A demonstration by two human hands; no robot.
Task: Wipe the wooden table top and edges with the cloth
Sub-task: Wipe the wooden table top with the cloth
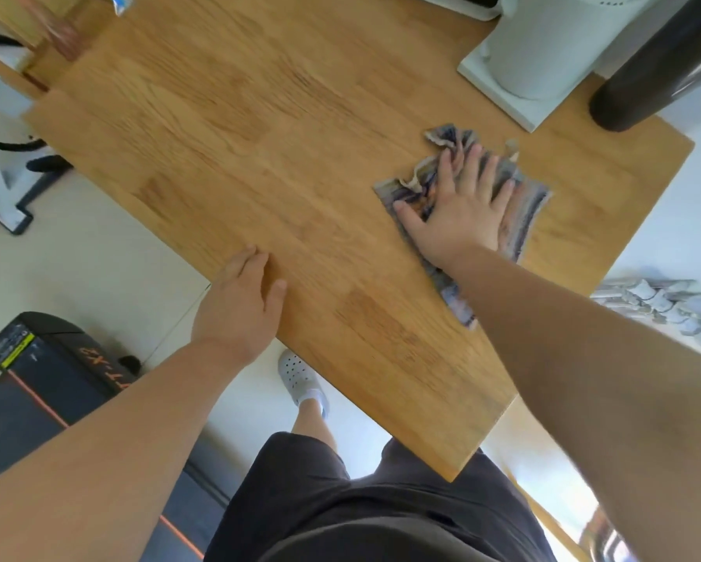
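My right hand [458,208] lies flat with its fingers straight and spread, pressing down on the cloth [529,204]. The cloth is bunched just beyond my fingertips and trails back under my wrist. It lies on the wooden table [259,156], near the edge to the right of that hand. My left hand [239,306] rests open on the table's other edge, well apart from the cloth, thumb on the top. Beyond my right hand stand a white appliance [543,54] and a dark cylinder [660,66].

Count: 1 table [279,135], 1 cloth [529,204], 2 hands: left hand [239,306], right hand [458,212]. Far right: 1 white appliance [543,54], 1 dark cylinder [656,62].
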